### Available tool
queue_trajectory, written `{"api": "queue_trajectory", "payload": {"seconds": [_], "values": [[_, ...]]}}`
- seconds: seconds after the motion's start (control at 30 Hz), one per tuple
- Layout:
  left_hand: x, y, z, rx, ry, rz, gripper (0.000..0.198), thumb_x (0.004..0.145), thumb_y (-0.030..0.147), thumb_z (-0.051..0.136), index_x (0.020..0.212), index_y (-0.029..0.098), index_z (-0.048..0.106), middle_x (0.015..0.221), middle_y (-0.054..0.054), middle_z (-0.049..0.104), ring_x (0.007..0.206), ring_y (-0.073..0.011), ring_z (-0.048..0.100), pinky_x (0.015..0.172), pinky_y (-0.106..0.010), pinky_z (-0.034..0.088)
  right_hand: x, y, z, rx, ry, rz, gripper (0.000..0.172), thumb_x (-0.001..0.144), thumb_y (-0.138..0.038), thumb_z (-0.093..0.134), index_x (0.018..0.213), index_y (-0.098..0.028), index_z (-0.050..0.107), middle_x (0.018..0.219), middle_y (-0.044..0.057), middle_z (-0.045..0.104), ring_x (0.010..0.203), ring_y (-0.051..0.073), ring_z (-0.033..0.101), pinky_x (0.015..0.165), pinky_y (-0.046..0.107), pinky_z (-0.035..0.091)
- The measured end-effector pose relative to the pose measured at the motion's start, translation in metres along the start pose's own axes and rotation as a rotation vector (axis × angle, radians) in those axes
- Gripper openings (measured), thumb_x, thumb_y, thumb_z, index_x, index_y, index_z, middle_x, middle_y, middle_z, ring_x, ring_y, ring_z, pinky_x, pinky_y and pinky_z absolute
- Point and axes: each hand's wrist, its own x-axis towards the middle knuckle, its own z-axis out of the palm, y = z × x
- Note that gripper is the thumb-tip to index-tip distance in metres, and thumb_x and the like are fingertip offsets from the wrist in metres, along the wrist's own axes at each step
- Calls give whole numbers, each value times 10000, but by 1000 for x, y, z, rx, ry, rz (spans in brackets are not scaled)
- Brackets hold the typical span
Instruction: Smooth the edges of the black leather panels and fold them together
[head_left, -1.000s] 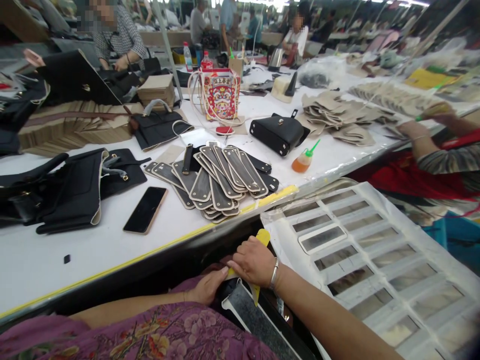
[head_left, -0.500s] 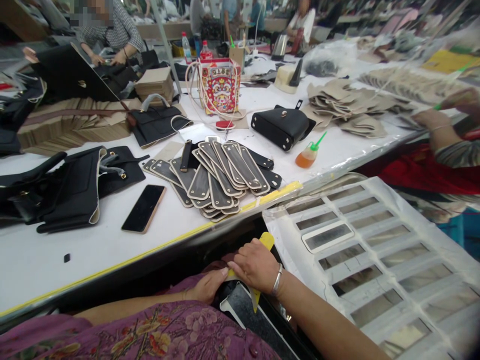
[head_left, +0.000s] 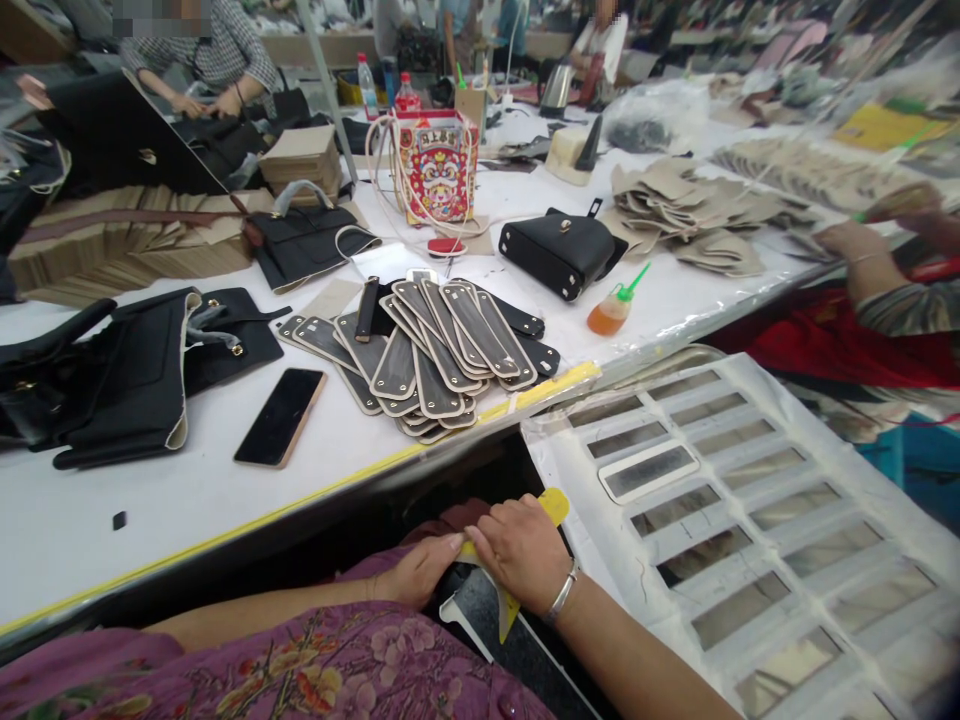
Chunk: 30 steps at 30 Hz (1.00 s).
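Observation:
My right hand (head_left: 523,550) is closed round a flat yellow tool (head_left: 553,506), its exact kind unclear. One rounded end sticks out past my knuckles, and a pointed end shows below the palm. Under it lies a black panel with a pale edge (head_left: 487,600), tilted across my lap. My left hand (head_left: 424,570) grips the panel's near end, thumb on top and touching the yellow tool; its other fingers are hidden. On the table ahead is a fanned pile of grey strips with pale edges (head_left: 435,350) and small metal studs.
At right, a white frame with rectangular slots (head_left: 739,480) carries one pale-edged strip (head_left: 649,472). On the table are a phone (head_left: 280,418), a black bag (head_left: 556,252), a glue bottle (head_left: 609,312) and a red bag (head_left: 439,170). A co-worker's arm (head_left: 870,260) is at far right.
My right hand and the yellow tool have slid a little right and down along the panel. My left hand stays on the panel. The whole view has shifted slightly.

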Motion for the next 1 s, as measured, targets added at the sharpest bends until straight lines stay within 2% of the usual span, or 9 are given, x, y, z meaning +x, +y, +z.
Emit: {"api": "queue_trajectory", "payload": {"seconds": [0.13,0.27,0.4,0.47,0.6,0.7,0.8,0.9,1.0], "values": [[7,5,-3,6,-97,77,438,917,431,236,843,152,565,829,-52,591,781,-158,511,774,-271,416,-5,-1,2,-7,4,66,348,920,-328,311,698,-204,549,679,24,565,685,172,471,669,344,193],[12,15,-4,-32,-228,166,412,939,347,205,1045,135,542,1005,-74,583,942,-164,514,901,-282,369,-17,-6,3,-6,-11,169,353,922,-314,311,690,-209,555,667,26,562,665,175,468,663,344,197],[16,20,-6,22,-290,133,401,929,356,260,1201,152,472,1183,-83,529,1102,-168,461,988,-288,309,-30,-15,2,-4,-43,268,321,919,-299,327,744,-213,582,686,28,574,671,175,480,661,338,204],[17,23,-10,43,-363,88,411,920,378,298,1247,178,446,1229,-67,511,1136,-169,445,1001,-289,299,-35,-20,1,-11,-58,315,319,921,-297,329,755,-210,587,692,30,580,678,175,494,665,337,213],[20,30,-27,-99,-490,-49,465,924,423,243,1238,182,488,1262,-49,506,1175,-186,430,1026,-317,271,-44,-28,-3,-46,-108,398,343,933,-295,296,768,-211,585,705,26,596,696,175,531,664,327,238],[24,33,-39,-195,-537,-50,432,907,378,307,1201,160,536,1255,-54,521,1176,-201,435,1031,-325,259,-50,-34,-12,-110,-136,426,340,933,-293,294,770,-218,582,705,19,608,704,180,556,656,322,256],[29,37,-44,-139,-624,9,399,819,282,461,1190,165,550,1242,-44,534,1167,-209,439,1020,-313,264,-51,-42,-22,-165,-158,447,348,933,-306,295,763,-218,586,695,17,620,681,176,573,637,314,273],[32,42,-45,-75,-677,10,414,768,227,461,1164,176,570,1207,-26,560,1126,-213,468,990,-316,299,-52,-51,-30,-186,-175,517,380,933,-342,283,755,-211,592,704,25,632,686,181,588,632,308,299],[31,49,-43,29,-684,48,408,740,194,439,1111,204,608,1130,-6,605,1069,-217,505,960,-318,328,-64,-57,-39,-129,-149,677,414,933,-363,252,753,-188,582,738,52,639,715,194,599,643,307,337]]}}
